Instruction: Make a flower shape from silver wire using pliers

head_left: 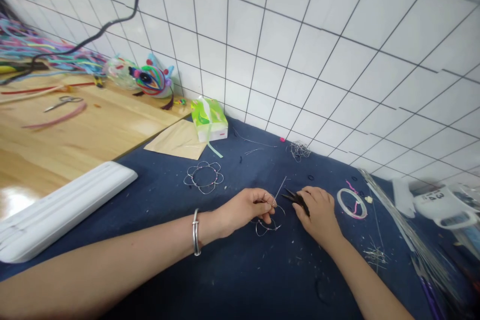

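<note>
White tiled wall [270, 50]: stands behind dark blue cloth [232, 280], with a tissue pack [210, 119] near its foot
Left hand [257, 206]: thumb and fingers pinched on a wire-loop piece [267, 230], low over the cloth
Right hand [317, 210]: wrapped around black pliers [295, 197], slim tips near the left hand and seemingly a little parted
Wire flower ring [216, 178]: lies farther back, to the left of the left hand, petal loops all round, so one appears done
Wire-loop piece: some loops show below the fingers, a straight wire end [280, 188] sticks up unbent; shaping looks partway, loops left to form cannot be counted behind the hand
Straight wire bundle [420, 247]: lies far right, apparently unused
</note>
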### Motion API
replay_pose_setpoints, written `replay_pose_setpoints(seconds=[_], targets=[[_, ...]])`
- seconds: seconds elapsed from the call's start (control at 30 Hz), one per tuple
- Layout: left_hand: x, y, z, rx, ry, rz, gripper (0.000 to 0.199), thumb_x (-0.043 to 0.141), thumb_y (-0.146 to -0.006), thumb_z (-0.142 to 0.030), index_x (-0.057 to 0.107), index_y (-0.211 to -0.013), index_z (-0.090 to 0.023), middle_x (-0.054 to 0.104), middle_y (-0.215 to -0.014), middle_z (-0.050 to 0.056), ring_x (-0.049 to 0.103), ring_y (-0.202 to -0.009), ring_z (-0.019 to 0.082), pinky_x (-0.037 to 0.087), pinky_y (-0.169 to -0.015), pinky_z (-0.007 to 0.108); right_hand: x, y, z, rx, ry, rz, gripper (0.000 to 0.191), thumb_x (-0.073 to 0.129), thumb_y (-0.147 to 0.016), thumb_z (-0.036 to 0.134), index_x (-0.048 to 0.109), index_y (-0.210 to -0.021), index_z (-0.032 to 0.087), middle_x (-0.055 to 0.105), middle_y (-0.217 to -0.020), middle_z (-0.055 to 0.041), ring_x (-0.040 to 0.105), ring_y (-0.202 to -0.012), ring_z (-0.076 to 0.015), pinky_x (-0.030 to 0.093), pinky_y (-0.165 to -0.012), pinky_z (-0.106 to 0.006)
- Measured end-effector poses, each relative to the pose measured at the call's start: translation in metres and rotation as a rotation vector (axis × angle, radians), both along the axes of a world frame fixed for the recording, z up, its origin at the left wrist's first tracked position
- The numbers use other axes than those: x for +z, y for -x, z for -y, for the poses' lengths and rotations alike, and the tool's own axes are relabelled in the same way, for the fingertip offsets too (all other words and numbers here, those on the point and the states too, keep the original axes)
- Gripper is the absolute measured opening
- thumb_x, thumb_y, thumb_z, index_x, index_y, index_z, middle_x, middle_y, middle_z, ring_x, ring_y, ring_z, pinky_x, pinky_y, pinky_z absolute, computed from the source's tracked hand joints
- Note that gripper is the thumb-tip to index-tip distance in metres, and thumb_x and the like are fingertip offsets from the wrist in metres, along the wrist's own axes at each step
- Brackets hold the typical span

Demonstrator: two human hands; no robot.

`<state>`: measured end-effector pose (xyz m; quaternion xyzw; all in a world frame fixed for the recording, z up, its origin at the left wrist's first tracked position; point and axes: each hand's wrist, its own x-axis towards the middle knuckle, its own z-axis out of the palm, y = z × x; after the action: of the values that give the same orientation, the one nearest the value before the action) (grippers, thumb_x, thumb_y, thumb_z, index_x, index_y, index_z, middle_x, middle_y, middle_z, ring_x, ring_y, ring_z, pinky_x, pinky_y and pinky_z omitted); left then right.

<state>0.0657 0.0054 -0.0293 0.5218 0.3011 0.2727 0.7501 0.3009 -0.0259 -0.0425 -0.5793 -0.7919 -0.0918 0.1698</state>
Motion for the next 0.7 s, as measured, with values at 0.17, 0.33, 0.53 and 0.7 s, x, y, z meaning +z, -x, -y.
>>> replay_pose_setpoints(seconds=[0.17,0.33,0.53,0.7], targets=[[-0.001,-0.003,0.003,-0.011,-0.038,-0.026,0.01,0.052,-0.078,-0.019,0.056,-0.085,-0.013,0.058,-0.08,0.002,0.056,-0.062,0.009,0.045,-0.066,0.027,0.011,0.009,0.007,0.147,-0.081,-0.149,0.032,0.047,-0.083,0.019,0.049,-0.115,0.016,0.054,-0.108,-0.0101,0.047,-0.101,-0.0224,0.038,-0.09,-0.041],[0.0,-0.004,0.006,-0.075,-0.124,-0.035,0.01,0.052,-0.079,-0.02,0.056,-0.085,-0.013,0.058,-0.079,0.002,0.057,-0.063,0.01,0.045,-0.065,0.025,0.028,0.024,0.014,0.277,-0.085,-0.017,0.046,0.043,-0.082,0.008,0.043,-0.126,0.023,0.044,-0.128,-0.0057,0.039,-0.113,-0.0222,0.034,-0.096,-0.041],[0.005,-0.006,0.01,-0.176,-0.224,-0.044,0.012,0.049,-0.082,-0.022,0.057,-0.083,-0.013,0.058,-0.078,0.002,0.058,-0.065,0.01,0.044,-0.065,0.024,0.031,0.028,0.015,0.318,-0.03,0.104,0.042,0.043,-0.083,0.009,0.047,-0.122,0.024,0.041,-0.133,-0.0031,0.033,-0.118,-0.0242,0.033,-0.093,-0.042],[0.005,-0.006,0.011,-0.197,-0.207,-0.045,0.013,0.048,-0.083,-0.023,0.057,-0.086,-0.013,0.058,-0.079,0.002,0.058,-0.065,0.01,0.044,-0.066,0.025,0.026,0.021,0.014,0.367,-0.018,0.05,0.025,0.044,-0.086,0.015,0.058,-0.105,0.022,0.06,-0.106,-0.0039,0.044,-0.106,-0.0211,0.032,-0.086,-0.04]])
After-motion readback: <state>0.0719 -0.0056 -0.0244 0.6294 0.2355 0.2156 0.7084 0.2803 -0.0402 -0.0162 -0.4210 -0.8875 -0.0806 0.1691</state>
